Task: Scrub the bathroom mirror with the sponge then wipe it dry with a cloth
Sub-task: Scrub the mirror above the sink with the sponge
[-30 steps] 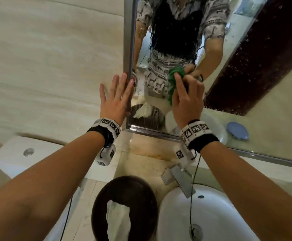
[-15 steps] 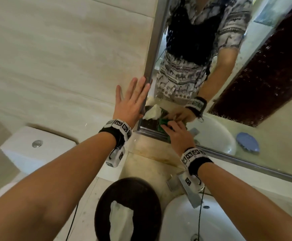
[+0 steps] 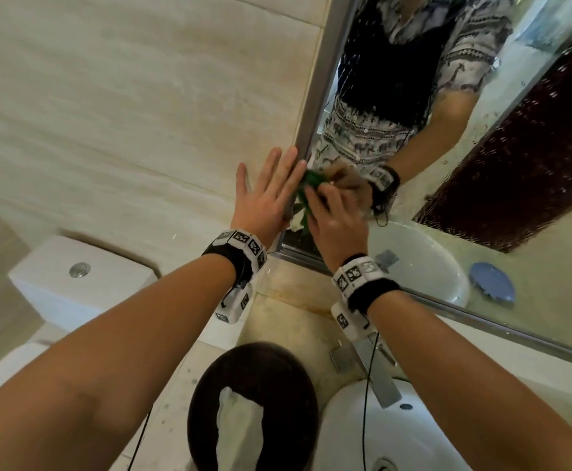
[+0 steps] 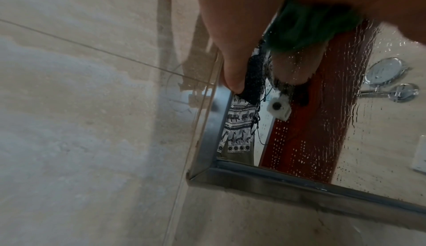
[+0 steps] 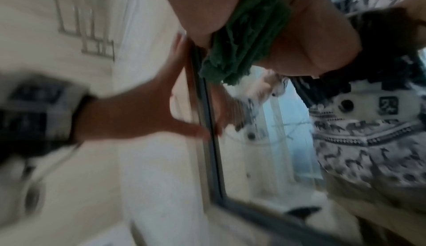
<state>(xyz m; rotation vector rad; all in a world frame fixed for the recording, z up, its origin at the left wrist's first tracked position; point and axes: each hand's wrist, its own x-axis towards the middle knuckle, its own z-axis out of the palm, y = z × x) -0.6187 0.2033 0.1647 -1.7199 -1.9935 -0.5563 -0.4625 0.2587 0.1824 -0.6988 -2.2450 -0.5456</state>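
glossy wet mirror point(image 3: 481, 198), brushed metal frame point(image 4: 299, 189)

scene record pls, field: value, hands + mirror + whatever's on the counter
left hand: open, fingers straight, flat on the wall tile at the mirror's left frame edge
right hand: grips the green cloth, pressing it on the glass near the lower left corner
mirror: droplets across the glass
counter: dark round bowl holding a white rag
sink: white, faucet above it

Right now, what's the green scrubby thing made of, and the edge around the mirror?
The green scrubber looks like soft, fuzzy fabric or fibre: it bunches and frays in the right hand. The mirror frame looks like brushed grey metal, with a dull sheen.
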